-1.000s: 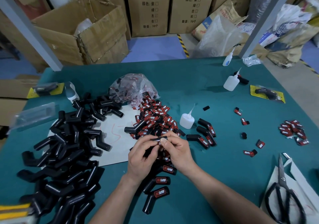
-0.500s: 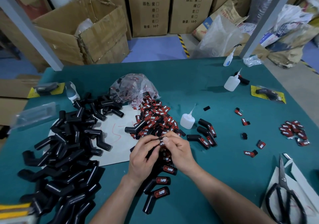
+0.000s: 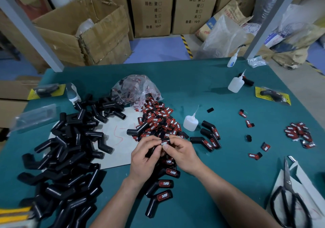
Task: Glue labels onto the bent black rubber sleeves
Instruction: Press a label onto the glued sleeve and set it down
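Note:
My left hand (image 3: pixel 144 159) grips a bent black rubber sleeve (image 3: pixel 150 151) over the middle of the green table (image 3: pixel 202 90). My right hand (image 3: pixel 181 154) pinches a red-and-black label (image 3: pixel 164 143) against the sleeve's upper end. Behind my hands lies a heap of loose labels (image 3: pixel 158 120). A big pile of unlabelled sleeves (image 3: pixel 66 148) fills the left side. Several labelled sleeves (image 3: pixel 164 183) lie below my hands, three more (image 3: pixel 209 138) to the right. A small white glue bottle (image 3: pixel 190 122) stands just behind them.
A clear bag of labels (image 3: pixel 135 89) sits behind the heap. Two more glue bottles (image 3: pixel 235 84) stand at the back right, stray labels (image 3: pixel 299 132) lie right, and scissors (image 3: pixel 288 198) lie on white paper at the front right. Cardboard boxes (image 3: pixel 84 34) stand beyond the table.
The label between my fingers has turned face up, so its print now shows on the sleeve's end. Both hands stayed in the same place.

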Motion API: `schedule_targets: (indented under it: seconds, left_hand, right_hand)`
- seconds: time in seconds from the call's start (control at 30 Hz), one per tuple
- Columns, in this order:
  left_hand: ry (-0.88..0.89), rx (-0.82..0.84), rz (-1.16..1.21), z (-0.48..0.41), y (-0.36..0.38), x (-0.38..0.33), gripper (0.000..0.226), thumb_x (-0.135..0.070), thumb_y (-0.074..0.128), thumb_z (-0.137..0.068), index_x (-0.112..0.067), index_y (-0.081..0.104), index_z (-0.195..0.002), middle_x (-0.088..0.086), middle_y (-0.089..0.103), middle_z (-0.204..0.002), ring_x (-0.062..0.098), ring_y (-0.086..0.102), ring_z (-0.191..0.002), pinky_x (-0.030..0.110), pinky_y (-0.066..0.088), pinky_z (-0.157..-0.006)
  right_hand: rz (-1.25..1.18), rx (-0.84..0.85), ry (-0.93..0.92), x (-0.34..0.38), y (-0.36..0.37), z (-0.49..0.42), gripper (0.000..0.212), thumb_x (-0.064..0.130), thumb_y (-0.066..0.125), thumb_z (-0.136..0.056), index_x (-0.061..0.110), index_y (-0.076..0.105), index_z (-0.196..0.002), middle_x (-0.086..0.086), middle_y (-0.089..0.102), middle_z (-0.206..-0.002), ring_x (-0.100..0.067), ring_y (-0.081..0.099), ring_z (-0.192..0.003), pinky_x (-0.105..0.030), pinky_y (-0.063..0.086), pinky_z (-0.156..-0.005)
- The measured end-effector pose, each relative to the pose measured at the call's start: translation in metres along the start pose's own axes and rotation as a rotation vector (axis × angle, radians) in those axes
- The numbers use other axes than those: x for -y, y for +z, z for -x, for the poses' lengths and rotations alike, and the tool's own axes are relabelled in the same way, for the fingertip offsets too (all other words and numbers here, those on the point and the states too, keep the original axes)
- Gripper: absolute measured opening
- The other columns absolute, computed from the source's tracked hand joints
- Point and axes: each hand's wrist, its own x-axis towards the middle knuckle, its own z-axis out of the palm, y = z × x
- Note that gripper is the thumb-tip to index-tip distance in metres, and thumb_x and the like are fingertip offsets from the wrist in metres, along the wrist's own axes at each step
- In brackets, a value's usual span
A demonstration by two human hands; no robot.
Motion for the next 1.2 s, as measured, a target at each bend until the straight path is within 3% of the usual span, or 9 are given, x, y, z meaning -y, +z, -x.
schedule_targets:
  seconds: [0.1, 0.27, 0.4, 0.47, 0.57, 0.7, 0.83, 1.03, 1.2]
  left_hand:
    - [-0.009, -0.006, 0.003, 0.000, 0.000, 0.000, 0.015, -0.016, 0.066, -0.096, -0.016, 0.072, -0.110, -0.018, 0.065, -0.120, 0.013, 0.068, -0.106, 0.021, 0.051, -0.095]
    - [-0.055, -0.049, 0.032, 0.001, 0.001, 0.002, 0.016, -0.030, 0.065, -0.102, -0.020, 0.073, -0.111, -0.013, 0.069, -0.116, 0.015, 0.068, -0.107, 0.023, 0.050, -0.096]
    - [-0.116, -0.101, 0.066, -0.001, -0.001, 0.003, 0.017, -0.031, 0.066, -0.100, -0.039, 0.073, -0.113, -0.015, 0.070, -0.115, 0.016, 0.068, -0.109, 0.023, 0.049, -0.098]
    - [-0.110, -0.098, 0.056, -0.001, -0.001, 0.004, 0.023, -0.025, 0.067, -0.099, -0.041, 0.073, -0.114, -0.015, 0.070, -0.115, 0.016, 0.068, -0.110, 0.022, 0.050, -0.098]
    - [-0.097, -0.075, 0.054, 0.000, 0.000, 0.003, 0.022, -0.024, 0.067, -0.099, -0.038, 0.073, -0.113, -0.017, 0.069, -0.115, 0.015, 0.068, -0.109, 0.021, 0.050, -0.097]
    - [-0.087, -0.063, 0.028, 0.001, 0.002, 0.005, 0.015, -0.021, 0.066, -0.098, -0.025, 0.073, -0.111, -0.016, 0.069, -0.115, 0.015, 0.068, -0.107, 0.021, 0.050, -0.096]
    - [-0.087, -0.062, 0.024, 0.002, 0.003, 0.003, 0.016, -0.017, 0.067, -0.096, -0.023, 0.073, -0.110, -0.016, 0.069, -0.115, 0.013, 0.068, -0.107, 0.021, 0.050, -0.096]
    - [-0.126, -0.075, 0.120, 0.004, 0.004, 0.004, 0.031, -0.020, 0.069, -0.096, -0.039, 0.066, -0.119, -0.007, 0.070, -0.119, 0.020, 0.068, -0.112, 0.025, 0.051, -0.099]
    - [-0.073, -0.051, 0.102, 0.007, 0.003, 0.004, 0.026, -0.020, 0.068, -0.098, -0.026, 0.063, -0.122, -0.002, 0.069, -0.124, 0.025, 0.068, -0.115, 0.033, 0.053, -0.100]
  right_hand:
    - [0.022, 0.012, -0.007, 0.004, 0.000, 0.001, 0.020, 0.018, 0.061, -0.100, 0.012, 0.072, -0.084, -0.011, 0.065, -0.084, -0.030, 0.065, -0.076, -0.047, 0.056, -0.074]
    - [0.026, 0.064, -0.038, 0.002, -0.005, -0.003, 0.037, 0.022, 0.047, -0.107, -0.001, 0.071, -0.090, -0.012, 0.068, -0.085, -0.032, 0.066, -0.078, -0.049, 0.055, -0.074]
    - [-0.075, -0.042, 0.001, 0.008, -0.002, 0.000, 0.018, 0.019, 0.060, -0.098, 0.026, 0.077, -0.103, -0.017, 0.075, -0.081, -0.034, 0.073, -0.072, -0.034, 0.058, -0.072]
    - [-0.087, -0.051, 0.022, 0.008, 0.000, 0.001, 0.016, 0.011, 0.066, -0.094, 0.022, 0.077, -0.099, -0.017, 0.075, -0.083, -0.031, 0.074, -0.070, -0.032, 0.058, -0.071]
    - [-0.055, -0.066, 0.059, 0.009, -0.002, 0.000, 0.004, 0.005, 0.070, -0.090, 0.005, 0.075, -0.091, -0.012, 0.074, -0.082, -0.023, 0.071, -0.066, -0.030, 0.058, -0.067]
    - [-0.072, -0.095, 0.090, 0.010, 0.001, 0.001, 0.017, -0.001, 0.073, -0.087, 0.016, 0.074, -0.085, -0.006, 0.070, -0.077, -0.021, 0.068, -0.063, -0.029, 0.057, -0.064]
    - [-0.049, -0.120, 0.085, 0.010, 0.001, 0.000, 0.020, 0.009, 0.071, -0.089, 0.027, 0.075, -0.080, -0.006, 0.067, -0.069, -0.019, 0.061, -0.057, -0.029, 0.052, -0.060]
    - [-0.098, -0.158, 0.124, 0.006, 0.006, 0.000, 0.015, 0.015, 0.069, -0.088, 0.025, 0.074, -0.078, -0.003, 0.064, -0.060, -0.017, 0.060, -0.052, -0.025, 0.051, -0.059]
    - [-0.133, -0.169, 0.093, 0.005, 0.005, 0.000, 0.015, 0.012, 0.067, -0.088, 0.022, 0.073, -0.077, -0.009, 0.063, -0.062, -0.018, 0.058, -0.053, -0.030, 0.051, -0.061]
